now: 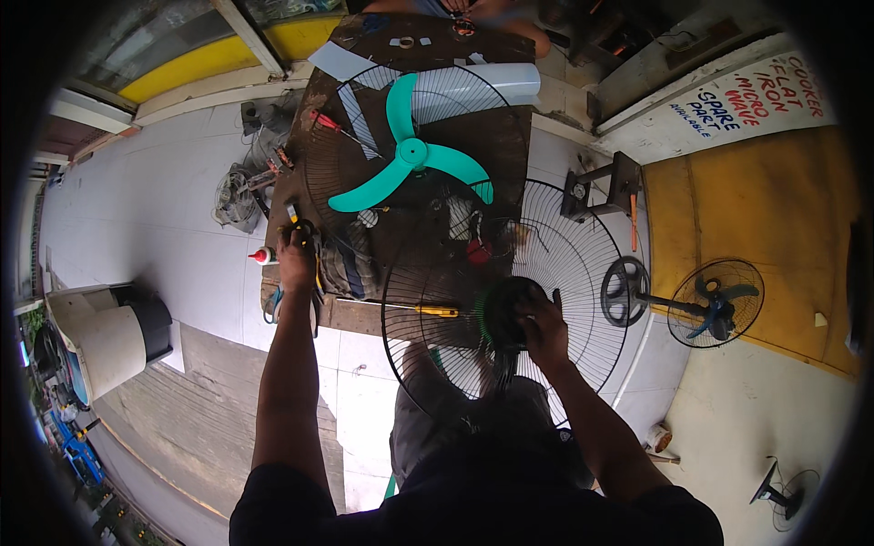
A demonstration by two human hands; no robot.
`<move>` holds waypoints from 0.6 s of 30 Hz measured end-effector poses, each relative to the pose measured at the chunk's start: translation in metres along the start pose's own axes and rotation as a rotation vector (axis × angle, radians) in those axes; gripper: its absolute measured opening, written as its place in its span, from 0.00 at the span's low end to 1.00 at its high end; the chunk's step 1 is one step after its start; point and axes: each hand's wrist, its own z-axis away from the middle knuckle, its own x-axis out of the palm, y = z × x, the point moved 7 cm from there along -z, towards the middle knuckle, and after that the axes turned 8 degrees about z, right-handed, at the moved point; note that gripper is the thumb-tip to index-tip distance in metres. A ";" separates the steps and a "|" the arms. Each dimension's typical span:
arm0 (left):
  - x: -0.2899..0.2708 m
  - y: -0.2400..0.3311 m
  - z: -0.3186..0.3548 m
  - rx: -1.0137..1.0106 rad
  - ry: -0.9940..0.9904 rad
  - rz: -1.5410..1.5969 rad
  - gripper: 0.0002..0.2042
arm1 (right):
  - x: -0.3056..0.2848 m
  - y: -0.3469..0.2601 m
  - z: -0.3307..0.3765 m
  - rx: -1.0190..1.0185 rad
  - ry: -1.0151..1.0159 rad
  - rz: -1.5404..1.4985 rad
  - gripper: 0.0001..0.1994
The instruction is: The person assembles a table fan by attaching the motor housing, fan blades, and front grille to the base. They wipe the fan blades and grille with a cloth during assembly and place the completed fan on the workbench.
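My right hand [543,325] grips the dark round hub at the centre of a black wire fan guard [583,255], held upright over my lap and the bench's front edge. My left hand [297,255] rests on a small tool at the left edge of the dark wooden workbench [501,136]; what it holds is too small to name. A teal three-bladed fan blade [410,156] lies on a second wire guard [328,164] on the bench. A yellow-handled screwdriver [435,310] lies near the front edge.
A standing fan [715,302] is on the floor at right, another small one [785,487] lower right. A white and black appliance [114,332] sits at left. A white curved panel [492,82] lies at the bench's far end, where another person's hands [469,9] work.
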 end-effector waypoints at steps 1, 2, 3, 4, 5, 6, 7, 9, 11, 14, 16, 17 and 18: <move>-0.014 0.013 0.016 0.020 0.026 0.018 0.10 | 0.001 -0.001 -0.001 -0.013 -0.010 -0.014 0.10; -0.027 0.024 0.032 -0.006 0.036 0.028 0.10 | 0.001 -0.003 -0.003 -0.044 -0.009 -0.034 0.10; -0.043 0.038 0.048 -0.020 0.061 0.080 0.10 | 0.002 -0.004 -0.004 -0.069 -0.007 -0.031 0.10; -0.060 0.055 0.063 -0.008 0.121 0.131 0.09 | 0.002 -0.005 -0.006 -0.101 -0.001 -0.040 0.10; -0.074 0.070 0.079 -0.059 0.138 0.158 0.08 | 0.002 -0.007 -0.006 -0.125 0.002 -0.049 0.10; -0.086 0.086 0.093 -0.134 0.131 0.184 0.07 | 0.003 -0.008 -0.007 -0.146 0.005 -0.060 0.10; -0.098 0.111 0.104 -0.070 0.144 0.166 0.12 | 0.003 -0.008 -0.007 -0.163 0.008 -0.068 0.10; -0.110 0.156 0.130 -0.101 0.148 0.445 0.17 | 0.002 -0.007 -0.006 -0.183 0.017 -0.096 0.10; -0.100 0.203 0.153 -0.139 0.075 0.736 0.24 | 0.000 -0.006 -0.004 -0.194 0.016 -0.089 0.09; -0.058 0.259 0.186 -0.304 -0.197 1.095 0.27 | -0.004 -0.006 -0.001 -0.227 -0.026 -0.072 0.11; -0.030 0.285 0.204 -0.359 -0.317 1.210 0.27 | -0.006 -0.008 -0.001 -0.256 -0.063 -0.026 0.14; -0.022 0.291 0.210 -0.340 -0.345 1.105 0.26 | -0.006 -0.009 -0.001 -0.270 -0.088 0.015 0.16; -0.011 0.296 0.217 -0.363 -0.380 1.149 0.26 | -0.006 -0.010 0.000 -0.286 -0.120 0.072 0.19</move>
